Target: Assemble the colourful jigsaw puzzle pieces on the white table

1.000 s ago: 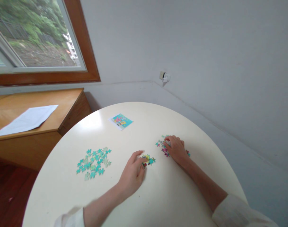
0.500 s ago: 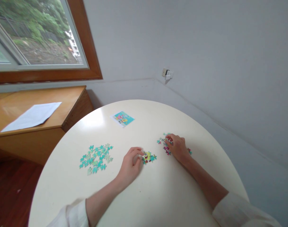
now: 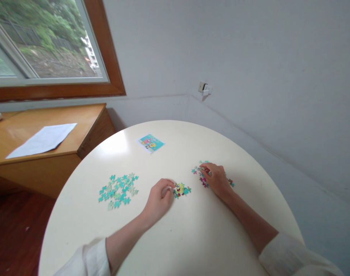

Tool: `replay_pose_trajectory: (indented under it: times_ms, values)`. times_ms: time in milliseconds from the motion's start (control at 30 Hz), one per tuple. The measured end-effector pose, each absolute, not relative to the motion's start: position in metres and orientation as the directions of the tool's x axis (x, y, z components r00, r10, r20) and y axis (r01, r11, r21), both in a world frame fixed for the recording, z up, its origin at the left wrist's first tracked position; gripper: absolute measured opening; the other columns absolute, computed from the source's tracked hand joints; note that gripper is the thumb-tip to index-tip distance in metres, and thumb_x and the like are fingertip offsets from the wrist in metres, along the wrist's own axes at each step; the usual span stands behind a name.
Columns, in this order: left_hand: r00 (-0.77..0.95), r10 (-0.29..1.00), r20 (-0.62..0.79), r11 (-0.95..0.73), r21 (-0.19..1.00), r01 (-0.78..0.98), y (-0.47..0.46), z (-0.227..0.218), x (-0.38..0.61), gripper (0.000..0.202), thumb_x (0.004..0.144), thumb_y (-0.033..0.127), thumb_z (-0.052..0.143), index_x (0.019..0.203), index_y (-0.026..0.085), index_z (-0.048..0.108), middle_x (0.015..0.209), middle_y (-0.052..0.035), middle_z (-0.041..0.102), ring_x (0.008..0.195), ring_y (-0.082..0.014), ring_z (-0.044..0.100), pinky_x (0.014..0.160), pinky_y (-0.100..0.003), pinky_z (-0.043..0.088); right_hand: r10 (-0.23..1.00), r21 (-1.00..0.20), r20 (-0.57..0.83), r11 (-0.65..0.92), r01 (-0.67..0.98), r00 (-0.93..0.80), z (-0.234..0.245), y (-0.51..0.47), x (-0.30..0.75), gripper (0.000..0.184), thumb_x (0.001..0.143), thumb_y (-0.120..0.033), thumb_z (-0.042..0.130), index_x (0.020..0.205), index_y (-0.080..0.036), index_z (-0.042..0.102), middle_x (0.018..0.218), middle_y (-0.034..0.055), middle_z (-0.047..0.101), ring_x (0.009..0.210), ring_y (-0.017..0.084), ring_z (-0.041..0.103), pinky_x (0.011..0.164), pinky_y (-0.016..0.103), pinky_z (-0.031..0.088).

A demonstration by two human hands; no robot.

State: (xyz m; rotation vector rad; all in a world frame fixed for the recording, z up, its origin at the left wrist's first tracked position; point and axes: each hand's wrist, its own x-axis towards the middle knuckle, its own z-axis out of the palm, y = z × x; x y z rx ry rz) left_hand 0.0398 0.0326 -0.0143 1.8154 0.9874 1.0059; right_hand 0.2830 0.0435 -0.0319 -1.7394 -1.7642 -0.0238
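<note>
My left hand (image 3: 160,196) rests on the table with fingers loosely curled, thumb and forefinger apart. Its fingertips touch the left edge of a small joined section of jigsaw puzzle (image 3: 181,190) with a yellow cartoon face. Farther right, my right hand (image 3: 217,179) reaches over a heap of pink, red and teal puzzle pieces (image 3: 203,181) and covers part of it. The thumb and forefinger there are bent toward each other in a pinch on a puzzle piece, mostly hidden by the fingers. Loose teal and pale green puzzle pieces (image 3: 119,190) lie spread to the left.
A printed picture (image 3: 150,143) with cartoon figures lies toward the back of the round white table (image 3: 180,138). Left of it stands a wooden desk (image 3: 85,115) bearing a white paper sheet (image 3: 44,140). A wall socket with a plug (image 3: 206,90) is behind, beside a window.
The view has shifted slightly. Both hands stay nearly where they were, with the left fingertips a touch closer to the joined section.
</note>
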Motion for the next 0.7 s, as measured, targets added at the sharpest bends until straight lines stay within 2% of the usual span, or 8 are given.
replay_pose_trajectory:
  times_ms: [167,533,700]
  values:
    - [0.367,0.894,0.257,-0.353,0.909,0.223,0.033,-0.017,0.04,0.022,0.07,0.005,0.039,0.076,0.017,0.056,0.085,-0.0047,0.063,0.084,-0.0136,0.058,0.08,-0.028,0.046,0.867,-0.472,0.479,0.122,0.873,0.138,-0.027,0.042,0.281,0.013,0.081,-0.027,0.05,0.077,-0.02,0.06,0.07,0.0025,0.068,0.068,0.017,0.062,0.076,0.032,0.041]
    - [0.375,0.896,0.239,-0.342,0.909,0.237,0.034,-0.016,0.04,0.023,0.069,0.004,0.039,0.077,0.016,0.055,0.085,-0.0039,0.063,0.085,-0.0136,0.058,0.082,-0.028,0.045,0.876,-0.676,0.415,0.118,0.728,0.244,-0.022,0.04,0.277,0.018,0.08,-0.031,0.047,0.083,-0.02,0.061,0.079,0.0045,0.071,0.074,0.019,0.067,0.074,0.033,0.05]
    - [0.39,0.874,0.289,-0.393,0.893,0.22,0.033,-0.017,0.039,0.023,0.071,0.002,0.04,0.079,0.016,0.056,0.086,-0.0047,0.062,0.084,-0.0144,0.057,0.082,-0.03,0.045,0.899,-0.79,0.39,0.215,0.574,0.2,-0.004,0.023,0.246,0.017,0.079,-0.034,0.052,0.077,-0.019,0.06,0.068,0.0036,0.069,0.066,0.018,0.067,0.065,0.029,0.051]
